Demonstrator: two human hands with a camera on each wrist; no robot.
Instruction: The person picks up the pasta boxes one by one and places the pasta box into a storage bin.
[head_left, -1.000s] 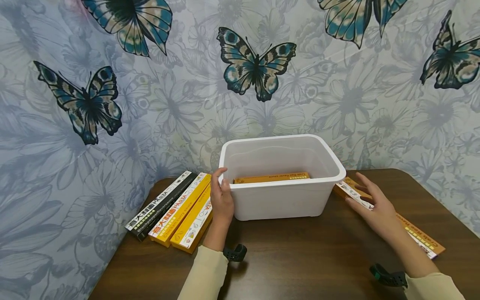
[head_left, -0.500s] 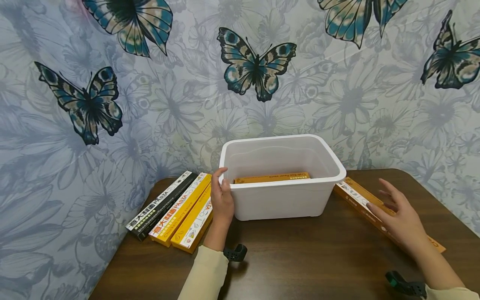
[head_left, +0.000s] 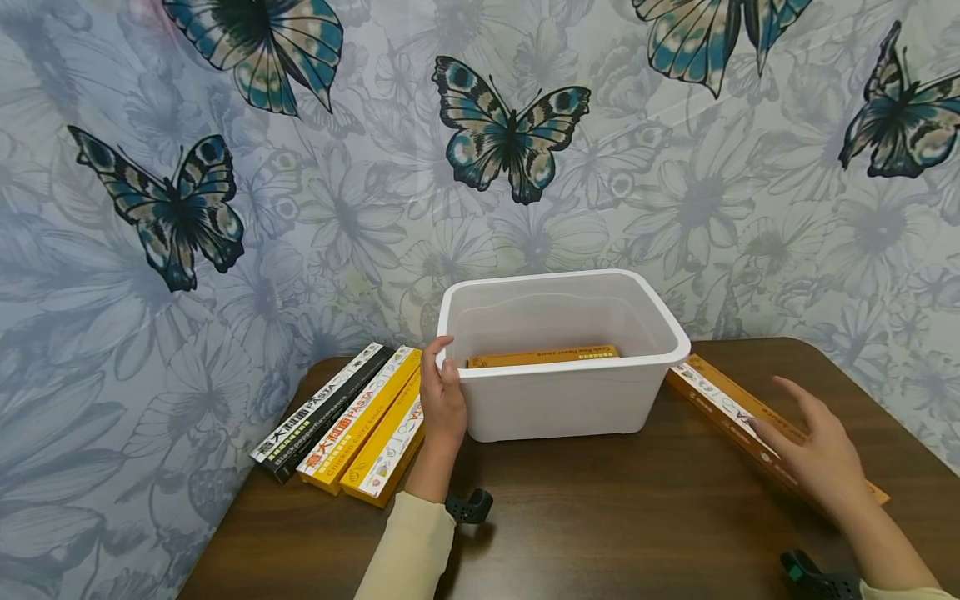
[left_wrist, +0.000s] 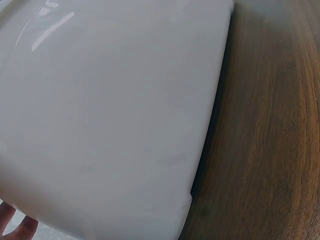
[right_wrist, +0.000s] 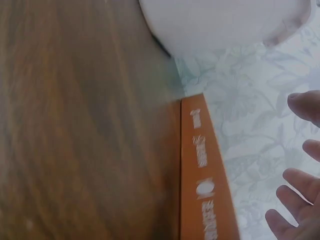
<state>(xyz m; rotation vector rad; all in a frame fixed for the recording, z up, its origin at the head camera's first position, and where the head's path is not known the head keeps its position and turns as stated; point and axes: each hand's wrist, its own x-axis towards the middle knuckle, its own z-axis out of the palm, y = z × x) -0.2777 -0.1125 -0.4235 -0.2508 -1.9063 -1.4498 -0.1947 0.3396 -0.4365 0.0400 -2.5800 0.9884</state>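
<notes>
A white plastic bin (head_left: 558,404) stands on the table, and my left hand (head_left: 444,410) grips its left front corner, thumb and fingers at the rim. In the left wrist view the bin's wall (left_wrist: 120,110) fills most of the picture. Inside the bin lies an orange pasta box (head_left: 543,357), partly hidden by the front wall. Another orange pasta box (head_left: 720,407) lies slantwise on the table to the right. Over that box is my right hand (head_left: 821,454), fingers apart and relaxed. The right wrist view shows those fingers (right_wrist: 300,185) beside the box's printed side (right_wrist: 207,170), holding nothing.
Left of the bin, a black pasta box (head_left: 322,414) and two yellow ones (head_left: 363,417) lie side by side on the brown wooden table (head_left: 592,517). A wall covering with butterflies (head_left: 513,129) rises close behind the bin.
My right hand has drawn back to the right and toward me along the orange pasta box, exposing more of it. The left hand and bin stay put.
</notes>
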